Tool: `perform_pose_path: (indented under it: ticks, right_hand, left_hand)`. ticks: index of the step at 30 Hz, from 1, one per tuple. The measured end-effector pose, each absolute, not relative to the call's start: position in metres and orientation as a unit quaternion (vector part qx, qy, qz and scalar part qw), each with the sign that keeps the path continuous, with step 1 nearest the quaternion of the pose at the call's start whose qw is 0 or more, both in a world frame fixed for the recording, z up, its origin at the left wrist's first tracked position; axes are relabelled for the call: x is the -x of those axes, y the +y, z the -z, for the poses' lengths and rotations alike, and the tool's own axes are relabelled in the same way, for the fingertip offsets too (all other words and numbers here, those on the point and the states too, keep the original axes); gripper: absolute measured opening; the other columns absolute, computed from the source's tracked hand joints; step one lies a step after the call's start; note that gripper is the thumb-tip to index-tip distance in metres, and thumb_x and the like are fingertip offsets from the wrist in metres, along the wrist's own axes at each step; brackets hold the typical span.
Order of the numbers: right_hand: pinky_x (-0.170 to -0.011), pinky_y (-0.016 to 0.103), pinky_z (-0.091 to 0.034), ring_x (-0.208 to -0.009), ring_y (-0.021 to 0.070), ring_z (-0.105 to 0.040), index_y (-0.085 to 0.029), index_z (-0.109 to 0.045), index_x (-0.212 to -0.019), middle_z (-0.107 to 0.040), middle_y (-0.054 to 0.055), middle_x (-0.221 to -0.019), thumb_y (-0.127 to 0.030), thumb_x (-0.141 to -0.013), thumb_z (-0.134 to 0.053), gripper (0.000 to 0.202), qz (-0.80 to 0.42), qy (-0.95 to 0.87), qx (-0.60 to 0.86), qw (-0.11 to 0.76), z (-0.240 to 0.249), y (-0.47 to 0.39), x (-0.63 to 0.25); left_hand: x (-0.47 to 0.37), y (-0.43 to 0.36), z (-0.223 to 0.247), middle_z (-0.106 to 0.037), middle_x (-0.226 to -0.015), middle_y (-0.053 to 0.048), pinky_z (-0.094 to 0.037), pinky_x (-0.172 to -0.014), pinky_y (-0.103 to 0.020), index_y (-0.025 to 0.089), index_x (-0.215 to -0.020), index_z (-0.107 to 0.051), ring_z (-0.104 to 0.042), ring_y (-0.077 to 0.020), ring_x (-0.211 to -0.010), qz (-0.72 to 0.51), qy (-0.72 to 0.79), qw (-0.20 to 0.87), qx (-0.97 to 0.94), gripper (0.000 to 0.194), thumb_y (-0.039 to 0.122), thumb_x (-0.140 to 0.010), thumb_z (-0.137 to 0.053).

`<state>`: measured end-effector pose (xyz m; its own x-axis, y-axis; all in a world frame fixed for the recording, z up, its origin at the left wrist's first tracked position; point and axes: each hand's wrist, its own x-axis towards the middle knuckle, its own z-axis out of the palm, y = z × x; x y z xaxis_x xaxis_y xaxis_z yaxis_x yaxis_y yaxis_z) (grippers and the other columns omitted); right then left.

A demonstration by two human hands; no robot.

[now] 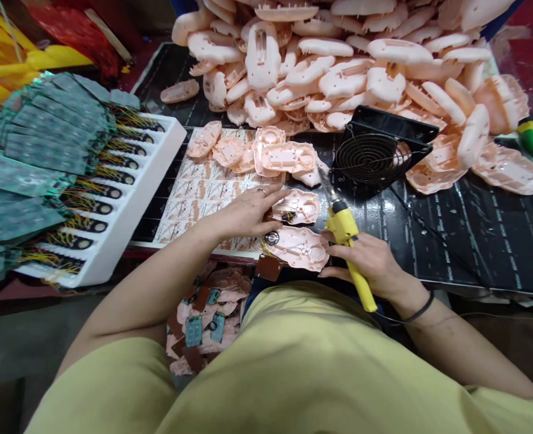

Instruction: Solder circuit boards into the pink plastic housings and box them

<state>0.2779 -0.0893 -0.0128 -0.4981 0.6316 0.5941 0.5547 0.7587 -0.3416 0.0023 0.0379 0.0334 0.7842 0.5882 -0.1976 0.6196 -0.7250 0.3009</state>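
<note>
My right hand [374, 262] is wrapped round a yellow soldering iron [350, 241], its metal tip pointing up and away from me. Some of its fingertips reach the right edge of the nearest pink plastic shell half [306, 247]. A round black speaker [271, 238] sits at the left end of that shell, with a brown board [270, 267] hanging below. My left hand [250, 211] has its fingers spread beside a second shell half [302, 207] with wires inside; its fingertips lie over that shell's left end. Beyond them lies another open shell half [288, 158].
A large heap of pink shells [311, 72] covers the back. A black fan [374, 150] stands right of the shells, its cable trailing over the table [451, 241]. On the left, a white foam tray [144, 181] holds wired speakers and green boards [44, 138]. Finished-looking pieces [203, 325] lie below the edge.
</note>
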Motion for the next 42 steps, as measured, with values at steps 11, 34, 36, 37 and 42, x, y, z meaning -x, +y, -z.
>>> perform_pose_path:
  ticks: [11,34,36,37,42]
  right_hand:
    - [-0.094,0.039,-0.054,-0.093,0.0206,-0.070,-0.021,-0.061,-0.110,-0.074,0.008,-0.097,-0.047,-0.080,-0.072,0.041,-0.017,-0.873,0.365,0.323,0.022,-0.092,-0.266]
    - [-0.092,0.048,-0.056,-0.111,0.0305,-0.065,-0.025,-0.049,-0.117,-0.067,0.015,-0.118,-0.044,-0.067,-0.082,0.063,-0.063,-0.806,0.387,0.443,0.028,-0.087,-0.275]
    - [-0.090,0.049,-0.057,-0.113,0.0317,-0.064,-0.024,-0.049,-0.112,-0.067,0.016,-0.119,-0.042,-0.070,-0.081,0.056,-0.049,-0.793,0.391,0.465,0.025,-0.089,-0.275]
    - [-0.089,0.049,-0.057,-0.114,0.0317,-0.064,-0.024,-0.048,-0.111,-0.067,0.017,-0.119,-0.040,-0.073,-0.079,0.052,-0.045,-0.791,0.389,0.470,0.024,-0.090,-0.275]
    - [-0.088,0.047,-0.057,-0.115,0.0298,-0.063,-0.023,-0.048,-0.111,-0.067,0.017,-0.121,-0.032,-0.081,-0.073,0.040,-0.033,-0.786,0.393,0.476,0.024,-0.093,-0.276]
  left_hand:
    - [0.004,0.043,-0.021,-0.064,-0.121,-0.014,-0.046,-0.093,-0.038,0.015,-0.141,-0.046,-0.061,-0.0270,-0.105,-0.011,0.393,0.174,-0.903,0.065,0.048,-0.087,-0.060]
    - [0.000,0.000,-0.040,-0.047,-0.143,-0.018,-0.040,-0.108,-0.040,0.014,-0.146,-0.039,-0.049,-0.0297,-0.129,-0.059,0.352,0.267,-0.895,0.076,0.051,-0.084,-0.063]
    - [-0.016,-0.013,-0.038,-0.036,-0.151,-0.021,-0.037,-0.110,-0.045,0.015,-0.149,-0.034,-0.039,-0.0336,-0.137,-0.029,0.305,0.247,-0.919,0.080,0.050,-0.083,-0.065]
    - [-0.023,-0.019,-0.036,-0.028,-0.154,-0.022,-0.034,-0.112,-0.049,0.016,-0.150,-0.032,-0.032,-0.0368,-0.140,-0.015,0.291,0.228,-0.929,0.085,0.051,-0.081,-0.067]
    - [-0.043,-0.035,-0.028,-0.024,-0.157,-0.022,-0.034,-0.108,-0.056,0.021,-0.151,-0.030,-0.033,-0.0430,-0.138,0.032,0.305,0.139,-0.942,0.093,0.051,-0.076,-0.075]
